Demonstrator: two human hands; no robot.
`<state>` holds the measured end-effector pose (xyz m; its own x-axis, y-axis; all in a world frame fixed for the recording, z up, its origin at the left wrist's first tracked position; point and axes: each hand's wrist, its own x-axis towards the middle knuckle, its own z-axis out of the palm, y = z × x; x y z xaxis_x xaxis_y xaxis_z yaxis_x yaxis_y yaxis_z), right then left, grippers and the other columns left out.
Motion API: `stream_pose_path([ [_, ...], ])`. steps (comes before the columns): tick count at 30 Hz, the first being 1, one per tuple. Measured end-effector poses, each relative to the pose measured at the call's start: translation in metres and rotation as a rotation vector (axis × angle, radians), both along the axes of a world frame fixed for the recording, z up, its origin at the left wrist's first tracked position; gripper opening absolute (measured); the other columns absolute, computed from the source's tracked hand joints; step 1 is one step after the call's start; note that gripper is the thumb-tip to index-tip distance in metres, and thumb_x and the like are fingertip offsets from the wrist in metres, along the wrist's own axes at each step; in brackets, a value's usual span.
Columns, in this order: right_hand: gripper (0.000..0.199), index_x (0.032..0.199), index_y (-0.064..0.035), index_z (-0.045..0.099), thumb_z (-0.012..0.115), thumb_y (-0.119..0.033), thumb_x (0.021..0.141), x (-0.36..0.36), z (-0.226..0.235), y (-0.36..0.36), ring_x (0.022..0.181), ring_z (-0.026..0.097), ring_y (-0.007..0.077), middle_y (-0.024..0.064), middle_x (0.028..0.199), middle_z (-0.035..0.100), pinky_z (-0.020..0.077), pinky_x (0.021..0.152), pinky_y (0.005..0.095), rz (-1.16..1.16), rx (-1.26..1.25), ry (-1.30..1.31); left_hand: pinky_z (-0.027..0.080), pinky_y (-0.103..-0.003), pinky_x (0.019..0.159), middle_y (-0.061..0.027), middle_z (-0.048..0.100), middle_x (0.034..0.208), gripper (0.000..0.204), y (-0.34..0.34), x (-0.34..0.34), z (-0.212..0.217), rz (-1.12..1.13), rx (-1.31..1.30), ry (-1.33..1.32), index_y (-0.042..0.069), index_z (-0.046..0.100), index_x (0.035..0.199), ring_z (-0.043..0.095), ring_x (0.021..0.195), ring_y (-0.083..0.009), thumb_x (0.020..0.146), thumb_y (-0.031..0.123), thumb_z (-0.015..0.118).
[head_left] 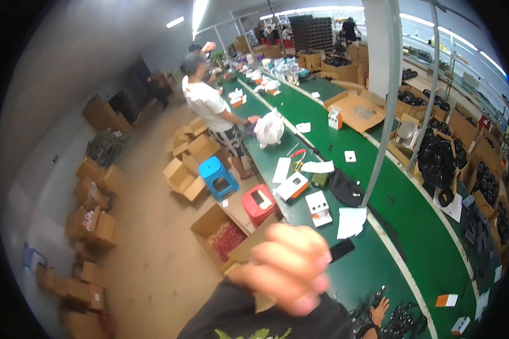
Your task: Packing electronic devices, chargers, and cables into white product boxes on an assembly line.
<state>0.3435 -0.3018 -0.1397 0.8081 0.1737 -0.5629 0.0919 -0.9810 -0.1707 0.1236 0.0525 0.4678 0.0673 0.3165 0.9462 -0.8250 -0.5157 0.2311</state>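
At the near right of the long green-topped desk (374, 274), thin black cables (404, 323) lie tangled and loose under the right hand (380, 311), whose grip I cannot tell, while the left hand's (285, 266) fingers curl together, so work looks unfinished.

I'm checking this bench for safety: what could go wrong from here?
Black cables lie heaped around the right hand, so they might tangle or snag. The left hand, raised close to the camera, could hide things behind it. The blue stool and red stool stand near the green bench; someone stepping back might trip.
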Motion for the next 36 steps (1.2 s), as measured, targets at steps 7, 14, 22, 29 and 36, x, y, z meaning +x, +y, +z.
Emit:
stream_pose_path([
  [7, 0.100, 0.176, -0.0248, 0.019, 0.078, -0.019, 0.095, 0.008, 0.004, 0.013, 0.169, 0.013, 0.0351, 0.0041, 0.185, 0.008, 0.0306, 0.125, 0.0735, -0.023, 0.112, 0.059, 0.057, -0.044, 0.082, -0.0006, 0.064, 0.107, 0.005, -0.022, -0.012, 0.045, -0.255, 0.197, 0.029, 0.017, 0.079, 0.102, 0.055, 0.109, -0.0216, 0.098, 0.020, 0.080],
  [14, 0.099, 0.175, -0.0228, 0.022, 0.078, -0.019, 0.094, -0.003, -0.002, -0.002, 0.169, 0.013, 0.0354, 0.0052, 0.185, 0.009, 0.0287, 0.125, 0.0747, -0.065, 0.118, 0.021, 0.057, -0.044, 0.077, 0.0001, 0.064, 0.106, 0.005, -0.050, 0.007, 0.032, -0.164, 0.054, -0.142, 0.018, 0.082, 0.100, 0.057, 0.106, -0.0199, 0.096, 0.021, 0.082],
  [22, 0.105, 0.176, -0.0211, 0.022, 0.082, -0.018, 0.089, -0.007, 0.000, -0.004, 0.168, 0.015, 0.0393, 0.0067, 0.185, 0.009, 0.0313, 0.126, 0.0712, -0.062, 0.127, 0.002, 0.056, -0.041, 0.074, -0.0010, 0.064, 0.105, 0.006, -0.052, -0.020, 0.026, -0.300, -0.086, 0.052, 0.016, 0.083, 0.096, 0.059, 0.104, -0.0200, 0.094, 0.021, 0.084],
  [29, 0.096, 0.175, -0.0211, 0.025, 0.076, -0.022, 0.093, -0.011, 0.004, -0.039, 0.168, 0.015, 0.0369, 0.0064, 0.185, 0.012, 0.0295, 0.126, 0.0733, -0.157, 0.121, -0.051, 0.057, -0.041, 0.075, -0.0023, 0.059, 0.107, 0.009, 0.005, 0.015, 0.004, -0.492, 0.152, 0.001, 0.013, 0.073, 0.096, 0.059, 0.099, -0.0223, 0.102, 0.020, 0.073],
  [36, 0.093, 0.174, -0.0199, 0.028, 0.076, -0.028, 0.095, -0.013, 0.024, 0.000, 0.168, 0.017, 0.0370, 0.0079, 0.184, 0.014, 0.0304, 0.126, 0.0719, -0.109, 0.103, -0.024, 0.055, -0.036, 0.082, -0.0155, 0.075, 0.104, 0.014, 0.057, 0.041, -0.122, 0.056, -0.075, 0.879, -0.001, 0.075, 0.113, 0.072, 0.094, -0.0271, 0.101, 0.002, 0.067],
])
